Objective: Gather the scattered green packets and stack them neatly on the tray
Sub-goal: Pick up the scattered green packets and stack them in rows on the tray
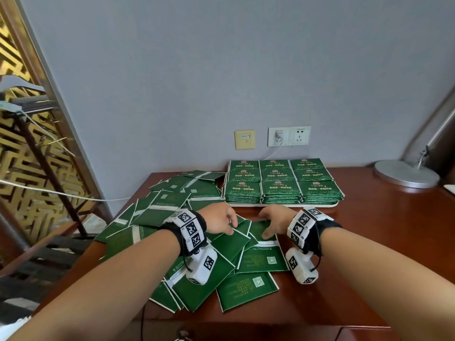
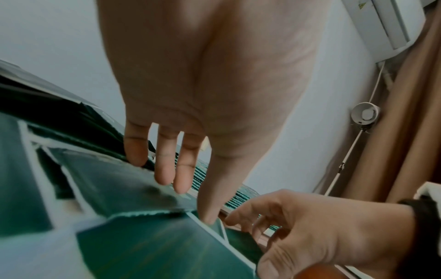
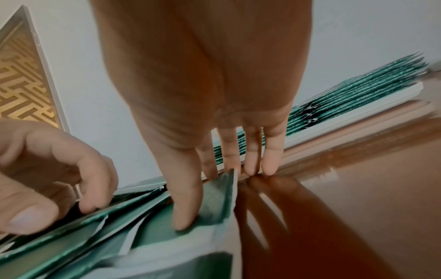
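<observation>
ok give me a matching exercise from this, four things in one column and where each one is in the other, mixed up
Things:
1. stacked packets
2. loose packets
3. lamp base
4. wall socket

Places:
A. far right of the desk
B. on the wall above the desk
C. in neat rows on the tray
D. spread over the desk's left side

Pairs: 1-C, 2-D, 3-A, 4-B

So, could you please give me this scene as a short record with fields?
tray: white, at the back of the table, holding nine neat stacks in a three-by-three grid
loose packets: green, overlapping in a heap left of and in front of the tray
left hand: fingertips on the heap
right hand: thumb and fingers lifting a packet at the heap's right edge
lamp base: far right
</observation>
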The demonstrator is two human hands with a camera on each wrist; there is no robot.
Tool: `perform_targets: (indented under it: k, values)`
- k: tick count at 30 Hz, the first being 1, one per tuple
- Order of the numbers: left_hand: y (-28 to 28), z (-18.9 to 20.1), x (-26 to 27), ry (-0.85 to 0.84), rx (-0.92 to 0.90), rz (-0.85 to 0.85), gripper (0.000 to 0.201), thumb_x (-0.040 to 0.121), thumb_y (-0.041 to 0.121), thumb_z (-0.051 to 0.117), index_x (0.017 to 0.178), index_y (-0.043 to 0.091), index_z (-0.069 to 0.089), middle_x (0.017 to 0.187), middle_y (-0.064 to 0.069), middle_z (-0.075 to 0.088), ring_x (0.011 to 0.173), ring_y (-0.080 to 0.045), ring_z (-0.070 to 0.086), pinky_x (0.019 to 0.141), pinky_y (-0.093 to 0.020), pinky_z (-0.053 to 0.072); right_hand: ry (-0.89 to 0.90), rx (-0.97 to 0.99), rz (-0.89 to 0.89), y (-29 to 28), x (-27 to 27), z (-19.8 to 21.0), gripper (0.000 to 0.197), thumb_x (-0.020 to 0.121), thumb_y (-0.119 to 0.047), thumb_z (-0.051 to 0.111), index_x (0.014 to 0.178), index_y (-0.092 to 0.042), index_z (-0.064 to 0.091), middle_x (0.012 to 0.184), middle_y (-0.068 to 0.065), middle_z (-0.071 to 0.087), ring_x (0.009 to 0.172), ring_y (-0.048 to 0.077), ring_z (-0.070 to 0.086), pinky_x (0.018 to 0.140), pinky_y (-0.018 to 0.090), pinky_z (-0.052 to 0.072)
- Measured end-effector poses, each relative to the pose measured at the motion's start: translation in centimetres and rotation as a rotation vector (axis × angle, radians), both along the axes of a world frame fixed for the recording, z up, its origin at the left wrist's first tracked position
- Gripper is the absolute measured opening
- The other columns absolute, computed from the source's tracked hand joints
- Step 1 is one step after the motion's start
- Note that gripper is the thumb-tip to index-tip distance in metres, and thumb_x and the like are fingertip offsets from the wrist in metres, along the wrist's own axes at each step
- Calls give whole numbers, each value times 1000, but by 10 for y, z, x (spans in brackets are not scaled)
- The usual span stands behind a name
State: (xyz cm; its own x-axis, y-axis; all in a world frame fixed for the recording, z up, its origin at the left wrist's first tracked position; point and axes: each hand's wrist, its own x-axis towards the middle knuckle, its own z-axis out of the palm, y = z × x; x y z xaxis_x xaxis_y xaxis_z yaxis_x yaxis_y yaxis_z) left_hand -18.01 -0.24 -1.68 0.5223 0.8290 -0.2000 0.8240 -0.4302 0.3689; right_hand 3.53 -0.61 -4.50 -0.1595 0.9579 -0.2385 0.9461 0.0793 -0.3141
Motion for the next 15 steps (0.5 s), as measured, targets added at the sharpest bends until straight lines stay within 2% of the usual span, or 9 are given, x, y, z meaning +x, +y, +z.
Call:
perform_targets:
  k: [2,3,4,6,8,10,11,13,15]
  values:
    - [0,0,1,1,-4,0,27,85,19,75,112,17,71,101,3,58,95,-18,60,87,-28,45,7,-4,-24,0,2,1,69,74,-23,82,136,-11,52,132,4,58,117,23,57,100,33,46]
    - [0,0,2,0,-6,-3,28,85,19,75,112,18,70,101,3,58,94,-17,59,85,-27,45,10,-6,-40,0,4,1,66,75,-20,81,135,-10,53,132,5,59,113,24,59,95,31,49]
    - [1,-1,4,0,-9,-8,28,85,19,75,112,19,70,101,3,57,92,-16,58,83,-27,44,21,-13,-59,0,6,1,62,77,-16,80,133,-9,55,130,8,60,102,24,63,84,29,54]
    - [1,-3,7,2,-19,-19,28,84,19,75,112,20,70,101,1,57,89,-16,57,81,-27,44,51,-35,-97,-2,13,2,53,80,-11,77,130,-8,57,123,9,62,74,20,64,62,25,54]
    - [0,-4,12,9,-35,-35,28,85,19,75,113,20,70,103,-2,58,88,-18,58,82,-29,45,71,-35,-137,-5,23,4,46,83,-8,73,126,-9,58,119,8,61,63,18,60,57,26,53]
    - [0,-4,18,25,-49,-60,28,86,20,74,113,19,71,110,-5,61,96,-22,61,86,-29,45,82,-8,-183,-8,35,6,41,85,-7,70,124,-11,58,120,8,60,66,18,61,59,28,54]
    - [0,-4,20,36,-55,-78,27,86,20,74,113,20,71,114,-4,61,99,-22,61,86,-29,44,92,9,-206,-9,41,8,39,85,-7,70,123,-12,58,120,8,60,72,21,64,62,31,56]
    - [0,-4,24,66,-71,-125,26,86,21,74,112,20,72,114,-3,60,98,-18,59,84,-27,42,123,30,-249,-10,53,8,38,85,-7,70,121,-13,59,118,7,60,89,27,68,69,38,60]
    - [0,-4,29,106,-70,-166,24,87,22,74,111,20,72,112,-2,60,98,-14,56,85,-25,40,152,31,-277,-13,61,8,38,84,-8,70,120,-13,59,116,7,60,94,31,67,71,41,60]
